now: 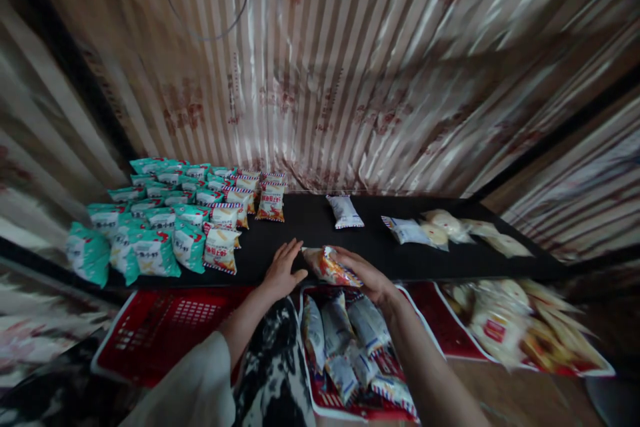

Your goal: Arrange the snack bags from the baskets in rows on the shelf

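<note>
My right hand (363, 273) is closed on a snack bag (327, 265) with white, orange and red print, just above the shelf's front edge. My left hand (284, 270) rests over the black shelf (305, 220), fingers stretched out, with nothing in it. It is beside the held bag, apart from it. Below my right arm stands a red basket (305, 373) with several silvery snack bags (337, 323) in it. To the left on the shelf, several white and orange bags (220, 250) stand upright in rows. One bag (345, 211) lies alone with its back up.
Teal snack bags (157, 253) stand in rows at the shelf's left. Another bag (407, 230) and round pale packets (445, 223) lie to the right. A red basket (165, 327) is at lower left; another basket (540, 368) holds packaged food. Striped sheeting (320, 80) hangs behind.
</note>
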The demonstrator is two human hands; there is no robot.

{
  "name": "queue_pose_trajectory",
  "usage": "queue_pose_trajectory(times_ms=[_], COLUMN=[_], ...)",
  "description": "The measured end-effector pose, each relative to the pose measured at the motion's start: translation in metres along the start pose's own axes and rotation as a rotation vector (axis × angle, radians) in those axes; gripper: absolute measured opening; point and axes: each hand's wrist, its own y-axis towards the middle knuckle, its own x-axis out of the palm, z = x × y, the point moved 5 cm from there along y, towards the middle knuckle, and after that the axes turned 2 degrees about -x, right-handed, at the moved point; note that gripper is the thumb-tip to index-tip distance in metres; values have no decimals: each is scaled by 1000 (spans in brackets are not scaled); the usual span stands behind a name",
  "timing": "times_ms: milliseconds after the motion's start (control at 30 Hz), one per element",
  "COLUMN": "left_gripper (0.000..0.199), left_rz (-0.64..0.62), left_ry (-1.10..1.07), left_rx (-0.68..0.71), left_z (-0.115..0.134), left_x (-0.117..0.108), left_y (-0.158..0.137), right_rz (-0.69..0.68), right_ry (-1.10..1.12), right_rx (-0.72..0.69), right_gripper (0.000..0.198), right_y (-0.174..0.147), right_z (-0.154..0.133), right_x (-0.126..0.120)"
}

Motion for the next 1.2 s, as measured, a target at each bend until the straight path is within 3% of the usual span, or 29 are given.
queue_pose_trajectory(times_ms=[167,333,433,567,700,833,933,967,1067,1133,1200], left_gripper=[62,53,48,48,43,45,42,40,32,25,21], left_rz=[-119,-10,54,111,138,67,-10,-29,-42,-45,-58], left_ry=[81,110,99,87,142,353,582,650,786,830,848], left_rx=[65,-38,-81,-121,-118,-28,105,146,235,278,324], left_z=[12,4,-2,-4,3,18,35,41,60,71,79], left_x=[-7,-22,-29,-38,-54,-64,-63,-63,-63,-64,-65], left_y=[-4,-3,-3,-1,3,9,8,8,5,3,3], right_rz=[-64,-197,-223,-39,177,312,528,540,316,206,201], right_ry=[117,233,287,259,208,-141,-612,-747,-1026,-1128,-1168], right_rx=[78,152,110,101,-64,-235,-614,-752,-978,-971,-917], right_gripper=[32,60,65,42,19,33,49,50,43,46,50], right_y=[4,10,16,32,48,52,36,29,18,16,18], right_z=[3,3,1,12,26,35,13,5,-11,-15,-18], right_x=[9,22,30,25,10,3,11,19,49,61,66])
